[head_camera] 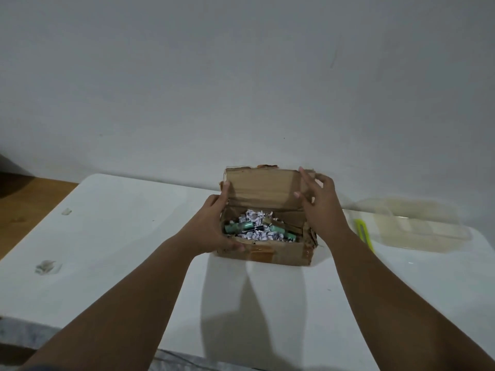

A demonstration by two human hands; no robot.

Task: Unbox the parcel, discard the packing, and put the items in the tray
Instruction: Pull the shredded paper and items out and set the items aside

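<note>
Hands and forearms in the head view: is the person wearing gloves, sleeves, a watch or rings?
No gloves: the left hand and right hand are bare. Both forearms are uncovered as far as the bottom edge of the picture, with no sleeve cuff visible. No watch, bracelet or ring shows. Fingernails look short and unpainted.

- Two arms enter from the lower edge, both bare from the frame edge to the fingertips.
- No sleeve or cuff shows on either forearm, and both wrists are bare.
- The left hand wears no glove and no ring on the fingers that show.
- The right hand is likewise ungloved; its visible fingers carry nothing.
- Fingernails on both hands are short and look unpainted, pale at the tips.
- The forearms are slender and smooth, without visible marks; the dim light hides finer detail.
- At the bottom left corner a small dark patch meets the left arm; whether it is clothing cannot be told.
</note>
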